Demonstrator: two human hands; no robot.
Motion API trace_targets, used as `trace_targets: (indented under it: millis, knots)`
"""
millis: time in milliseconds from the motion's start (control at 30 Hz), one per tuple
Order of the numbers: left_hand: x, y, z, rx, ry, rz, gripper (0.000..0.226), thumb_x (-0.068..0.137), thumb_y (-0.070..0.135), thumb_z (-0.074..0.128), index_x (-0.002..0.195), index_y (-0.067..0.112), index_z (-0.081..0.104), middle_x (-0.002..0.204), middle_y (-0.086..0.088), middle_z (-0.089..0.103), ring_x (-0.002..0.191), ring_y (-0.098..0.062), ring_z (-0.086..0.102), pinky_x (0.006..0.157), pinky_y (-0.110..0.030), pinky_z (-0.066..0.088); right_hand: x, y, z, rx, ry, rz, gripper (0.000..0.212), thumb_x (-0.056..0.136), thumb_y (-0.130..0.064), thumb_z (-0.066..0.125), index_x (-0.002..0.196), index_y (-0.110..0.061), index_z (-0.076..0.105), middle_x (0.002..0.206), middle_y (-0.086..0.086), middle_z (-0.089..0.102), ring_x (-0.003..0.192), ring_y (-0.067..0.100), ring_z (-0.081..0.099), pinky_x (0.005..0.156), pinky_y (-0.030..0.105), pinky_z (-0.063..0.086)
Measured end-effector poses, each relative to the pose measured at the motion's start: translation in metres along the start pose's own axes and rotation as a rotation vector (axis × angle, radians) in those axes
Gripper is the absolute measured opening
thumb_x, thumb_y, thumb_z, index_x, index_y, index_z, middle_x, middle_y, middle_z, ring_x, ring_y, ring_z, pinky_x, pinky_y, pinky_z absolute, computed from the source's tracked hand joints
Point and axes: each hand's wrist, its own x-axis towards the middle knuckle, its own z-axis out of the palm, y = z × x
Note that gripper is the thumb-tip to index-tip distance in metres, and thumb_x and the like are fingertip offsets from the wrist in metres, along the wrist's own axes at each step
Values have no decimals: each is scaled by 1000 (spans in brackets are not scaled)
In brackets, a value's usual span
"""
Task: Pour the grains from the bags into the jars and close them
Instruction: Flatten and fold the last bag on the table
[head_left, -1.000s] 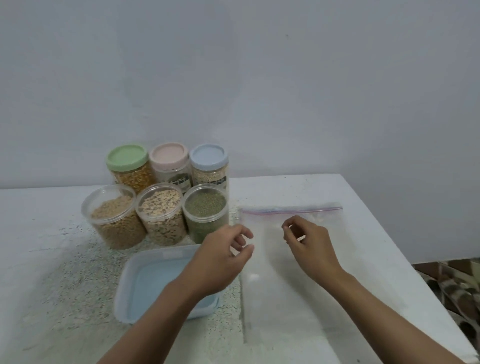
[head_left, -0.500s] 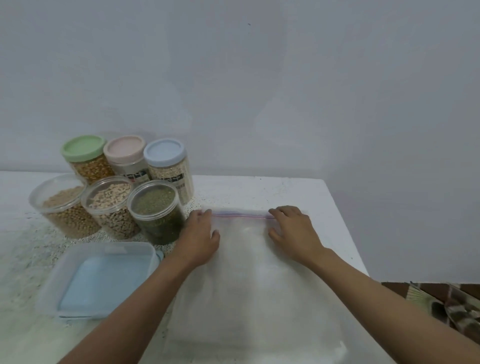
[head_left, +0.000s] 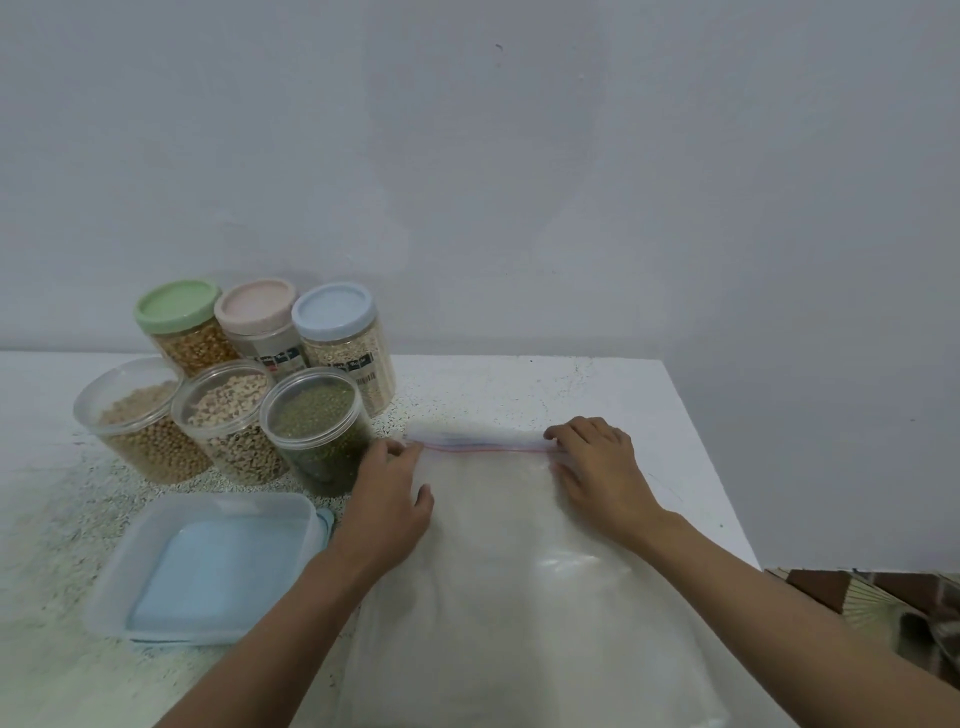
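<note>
Bag (head_left: 493, 561) flat near table (head_left: 675, 410) edge, left hand (head_left: 387, 512), right hand (head_left: 597, 467) at zip ends

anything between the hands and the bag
Nothing visible. The left hand and right hand both touch the bag at the ends of its zip strip; the jar of green grains stands just beside the left hand.
</note>
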Motion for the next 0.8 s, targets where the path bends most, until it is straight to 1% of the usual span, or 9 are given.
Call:
trace_targets:
  millis: [100,167,267,367,467,533,600,700,800]
  knots:
    - [0,-1,-3,50,6,60,41,94,16,63,134,7,61,118,-3,42,108,-17,50,94,-24,43,0,0,1,10,38,-5,33,81,-6,58,111,-14,71,101,0,62,98,30,59,87,44,41]
    - [4,-1,-5,64,10,132,42,94,16,64,135,10,62,120,-4,46,112,-18,50,96,-26,45,2,-1,2,-7,34,-12,28,81,-6,62,106,-16,72,100,0,61,96,29,58,86,43,40]
    - [18,0,-5,89,-40,224,44,96,16,60,140,11,58,136,-7,52,128,-21,47,107,-32,41,4,-5,2,-26,-2,-28,24,82,-8,66,103,-18,70,106,-2,63,103,28,58,91,46,41]
    - [34,2,0,213,-118,256,45,102,21,51,146,12,49,149,-8,46,139,-26,38,114,-38,32,6,-8,2,-63,-13,-44,22,84,-7,63,102,-18,68,106,-2,66,106,28,59,95,51,42]
    - [45,6,4,345,-145,239,38,105,23,42,141,17,49,145,-5,47,135,-26,39,109,-42,31,9,-9,4,-121,-6,-21,22,83,-5,69,102,-16,68,101,-1,68,96,29,61,85,45,42]
    - [51,8,5,399,-144,243,34,103,23,44,136,18,51,138,-5,50,128,-26,42,105,-43,31,14,-8,6,-166,-19,-27,20,84,-7,72,103,-14,69,100,0,68,95,31,61,84,46,42]
    - [56,8,6,395,-133,242,33,100,22,49,132,18,53,131,-5,50,124,-26,43,102,-41,30,18,-8,5,-189,-36,-43,18,86,-11,71,104,-12,70,100,2,66,97,32,60,85,49,41]
    - [63,6,4,359,-138,228,31,96,23,55,127,20,56,125,-2,46,120,-23,44,101,-38,27,20,-8,4,-181,-43,-53,25,81,-8,73,106,-10,69,98,5,62,92,32,59,85,48,42]
    - [64,4,0,328,-194,209,29,96,26,58,124,24,53,124,-1,43,117,-22,46,103,-38,26,17,-8,3,-141,-58,-52,20,85,-8,63,105,-12,64,97,3,56,88,29,55,84,43,36]
